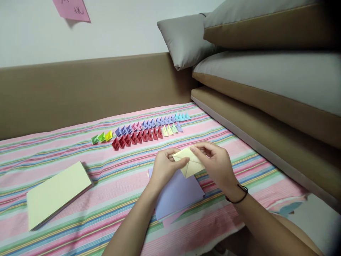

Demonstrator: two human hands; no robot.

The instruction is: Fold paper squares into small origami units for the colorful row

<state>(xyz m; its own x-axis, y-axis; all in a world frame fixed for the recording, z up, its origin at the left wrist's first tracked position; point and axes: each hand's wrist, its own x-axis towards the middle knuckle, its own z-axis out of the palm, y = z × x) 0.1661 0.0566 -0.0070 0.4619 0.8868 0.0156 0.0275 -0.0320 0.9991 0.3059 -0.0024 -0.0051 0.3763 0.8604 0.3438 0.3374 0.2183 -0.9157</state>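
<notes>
My left hand [165, 167] and my right hand [216, 161] both pinch a pale yellow folded paper [190, 164], held just above the striped cloth [106, 199]. The paper shows creased triangular flaps. Under my hands lies a lilac paper sheet [177, 193] with more sheets beneath it. My right wrist wears a thin black band [238, 195]. Beyond my hands stand two rows of small folded paper boats: a red row [137, 137] and a lilac and blue row [157, 122], with green and yellow ones [101, 137] at the left.
A stack of pale yellow paper [57, 192] lies at the left on the cloth. Grey and tan cushions [266, 78] are stacked at the right, with a grey pillow [186, 39] behind. A tan padded wall panel [80, 92] runs along the back. A pink note [71, 9] hangs on the wall.
</notes>
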